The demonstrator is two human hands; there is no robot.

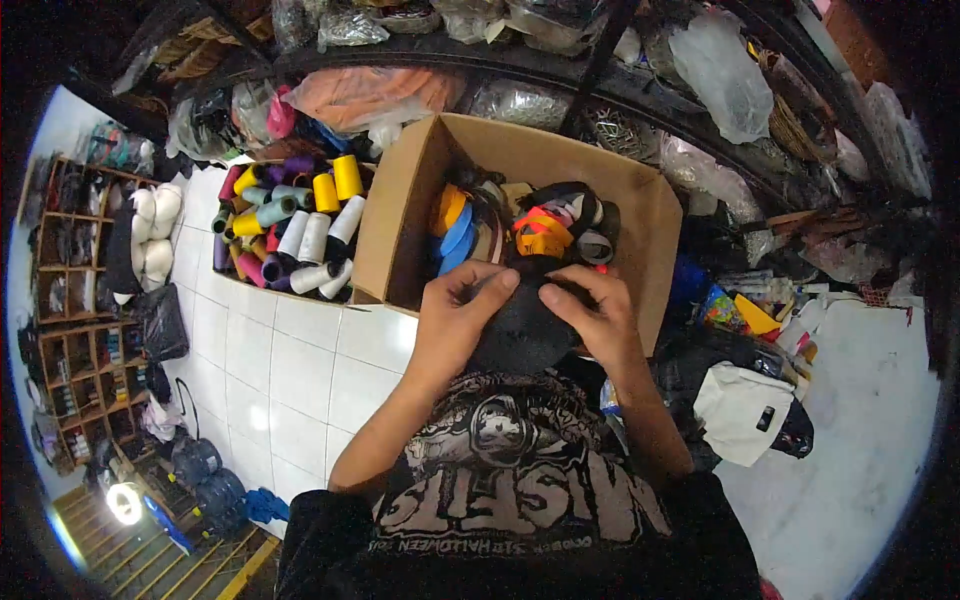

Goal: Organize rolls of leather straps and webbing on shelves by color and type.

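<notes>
while both hands [525, 310] grip black cloth [520, 335], a cardboard box [400, 215] crowds ahead.

A: Both hands, left [455, 320] and right [590, 315], cover that black bundle [520, 335]. Its shape? Can't tell.

B: The box [400, 230] wall hides the lower ribbon rolls [540, 235]. Far shelf bags [720, 75] are cut by the top edge. Left shelves [75, 290] too small to read.

Black fabric bundle [520, 325]: dark, soft, rounded, surface detail not resolvable. Held above lap, just in front of open cardboard box [640, 215]. Gripped at top edge from both sides by left hand [455, 320] and right hand [595, 315].
</notes>
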